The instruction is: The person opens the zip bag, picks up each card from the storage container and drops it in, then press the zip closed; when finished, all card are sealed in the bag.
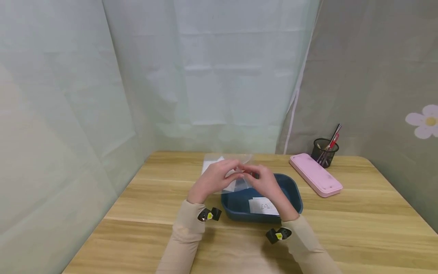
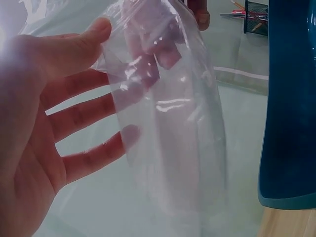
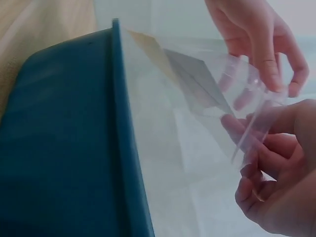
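Note:
A clear plastic bag [image 1: 244, 185] is held up over the back left of a dark blue tray [image 1: 239, 215]. My left hand [image 1: 217, 176] pinches the bag's upper edge between thumb and finger; in the left wrist view its other fingers spread behind the film. My right hand [image 1: 267, 184] pinches the same edge close beside the left fingertips. Inside or behind the film is a flat pale sheet [image 3: 195, 74], partly hidden by the hands in the head view. White paper slips [image 1: 262, 206], one with dark marks, lie in the tray.
A pink case [image 1: 315, 175] lies to the right of the tray. Behind it stands a black mesh pen cup [image 1: 323, 153] with pens. The wooden table [image 1: 143, 205] meets pale cloth curtains [image 1: 222, 95] at its back and sides.

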Demonstrator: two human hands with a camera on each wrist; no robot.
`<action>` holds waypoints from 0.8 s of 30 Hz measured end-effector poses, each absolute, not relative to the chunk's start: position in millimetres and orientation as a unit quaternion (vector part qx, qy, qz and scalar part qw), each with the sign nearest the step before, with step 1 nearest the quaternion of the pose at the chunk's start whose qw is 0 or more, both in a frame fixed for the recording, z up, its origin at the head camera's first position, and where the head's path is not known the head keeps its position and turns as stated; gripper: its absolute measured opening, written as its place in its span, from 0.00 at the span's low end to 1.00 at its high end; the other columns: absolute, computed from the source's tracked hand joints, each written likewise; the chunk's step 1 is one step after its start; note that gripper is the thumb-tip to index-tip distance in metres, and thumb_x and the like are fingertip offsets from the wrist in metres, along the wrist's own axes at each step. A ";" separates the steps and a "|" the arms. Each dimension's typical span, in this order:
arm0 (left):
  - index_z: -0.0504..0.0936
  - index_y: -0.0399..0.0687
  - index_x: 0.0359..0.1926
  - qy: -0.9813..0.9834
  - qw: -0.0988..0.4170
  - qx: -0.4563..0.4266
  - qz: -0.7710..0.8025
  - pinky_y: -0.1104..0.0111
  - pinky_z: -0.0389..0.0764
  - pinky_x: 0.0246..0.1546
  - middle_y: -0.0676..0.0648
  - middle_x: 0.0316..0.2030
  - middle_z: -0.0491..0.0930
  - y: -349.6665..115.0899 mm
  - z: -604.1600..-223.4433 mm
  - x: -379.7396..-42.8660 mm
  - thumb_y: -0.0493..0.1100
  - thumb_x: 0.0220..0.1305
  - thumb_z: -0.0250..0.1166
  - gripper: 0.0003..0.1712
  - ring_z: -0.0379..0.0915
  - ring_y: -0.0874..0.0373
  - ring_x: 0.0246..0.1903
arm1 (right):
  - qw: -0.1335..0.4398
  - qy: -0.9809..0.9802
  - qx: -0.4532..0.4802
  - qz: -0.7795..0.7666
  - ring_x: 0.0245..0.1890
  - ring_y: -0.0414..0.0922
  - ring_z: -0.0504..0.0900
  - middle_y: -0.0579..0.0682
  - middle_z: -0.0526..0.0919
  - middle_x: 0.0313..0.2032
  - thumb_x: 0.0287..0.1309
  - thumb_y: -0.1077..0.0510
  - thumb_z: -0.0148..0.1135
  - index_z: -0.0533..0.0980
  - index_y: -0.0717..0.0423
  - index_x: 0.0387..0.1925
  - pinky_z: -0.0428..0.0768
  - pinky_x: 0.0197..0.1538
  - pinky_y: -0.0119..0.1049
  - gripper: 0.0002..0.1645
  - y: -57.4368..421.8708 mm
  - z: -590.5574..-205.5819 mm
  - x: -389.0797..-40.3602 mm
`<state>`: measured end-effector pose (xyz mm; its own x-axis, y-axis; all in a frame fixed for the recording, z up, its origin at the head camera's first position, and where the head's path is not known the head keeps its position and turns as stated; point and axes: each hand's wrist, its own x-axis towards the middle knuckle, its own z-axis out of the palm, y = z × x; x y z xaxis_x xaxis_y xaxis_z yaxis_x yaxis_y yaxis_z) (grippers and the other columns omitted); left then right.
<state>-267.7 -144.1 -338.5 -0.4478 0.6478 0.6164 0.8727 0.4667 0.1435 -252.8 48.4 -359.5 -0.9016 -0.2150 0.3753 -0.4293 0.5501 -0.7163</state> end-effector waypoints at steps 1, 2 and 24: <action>0.80 0.48 0.43 -0.820 0.248 -0.463 -0.228 0.70 0.80 0.40 0.53 0.36 0.83 -144.6 -338.8 -268.2 0.46 0.62 0.67 0.10 0.79 0.61 0.36 | 0.114 -0.867 0.182 0.449 0.29 0.44 0.74 0.52 0.85 0.34 0.62 0.60 0.63 0.82 0.54 0.49 0.72 0.30 0.32 0.14 49.5 -358.7 -252.8; 0.80 0.48 0.42 -0.821 0.248 -0.461 -0.230 0.69 0.80 0.40 0.52 0.36 0.83 -145.5 -339.1 -268.7 0.46 0.62 0.67 0.11 0.79 0.60 0.36 | 0.108 -0.863 0.176 0.461 0.30 0.43 0.75 0.52 0.86 0.35 0.63 0.59 0.61 0.82 0.54 0.49 0.72 0.31 0.32 0.13 50.5 -357.8 -252.7; 0.81 0.46 0.39 -0.849 0.275 -0.367 -0.262 0.70 0.72 0.30 0.51 0.34 0.84 -183.6 -323.3 -269.0 0.47 0.61 0.68 0.11 0.77 0.60 0.32 | 0.125 -0.875 0.196 0.424 0.35 0.46 0.81 0.54 0.86 0.34 0.65 0.60 0.58 0.81 0.57 0.42 0.75 0.36 0.31 0.08 75.5 -329.5 -258.8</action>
<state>-269.0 -183.6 -323.3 -0.5797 0.4781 0.6598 0.7670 0.5936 0.2438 -258.8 75.5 -329.5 -0.8921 -0.2370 0.3847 -0.4488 0.5636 -0.6935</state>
